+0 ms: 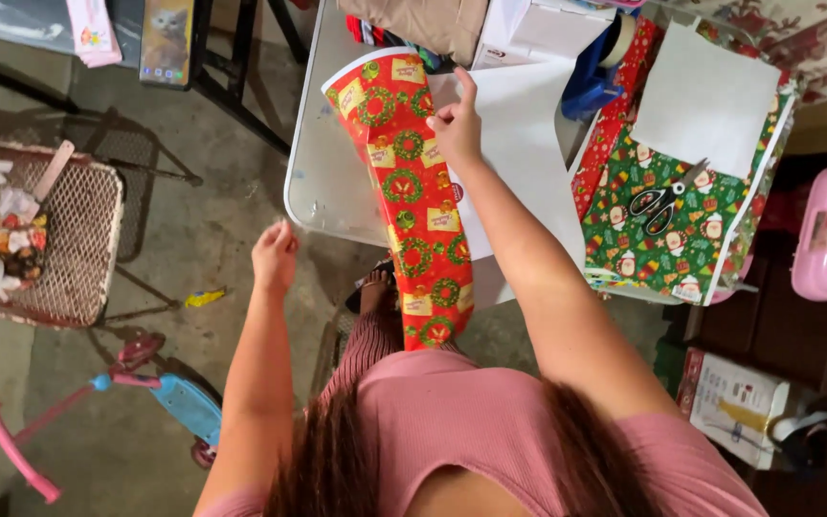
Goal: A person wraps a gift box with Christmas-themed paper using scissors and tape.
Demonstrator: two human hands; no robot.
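A bare concrete floor (pixel 193 230) takes up most of the view, with a pale bench (pixel 313 182) standing on it in front of the person and a metal mesh chair (pixel 88 230) with odds and ends on it off to the left; a child's pink and blue scooter (pixel 145 393) lies on the floor near the person's left side. On the bench the largest thing is a sheet of green gift wrap with festive figures (pixel 681 230), spread flat on the right, with a white sheet (pixel 705 96) lying on its upper part and a pair of scissors (pixel 660 203) resting on the wrap, untouched. Beside it lies a white box or board (pixel 524 144), and against its left edge runs a long strip of red gift wrap with wreaths (pixel 413 201), which hangs off the front edge of the bench toward the person's lap. The right hand (pixel 457 129) pinches the red wrap near its upper end, fingers closed on its edge where it meets the white box. The left hand (pixel 275 257) hangs over the floor well apart from the bench, loosely curled and grasping nothing. A roll of tape (pixel 621 38) sits at the far side of the bench. As I judge it, the wrapping is at an early stage: the red paper is only laid against the white box, not folded around it, and no tape is on it yet.
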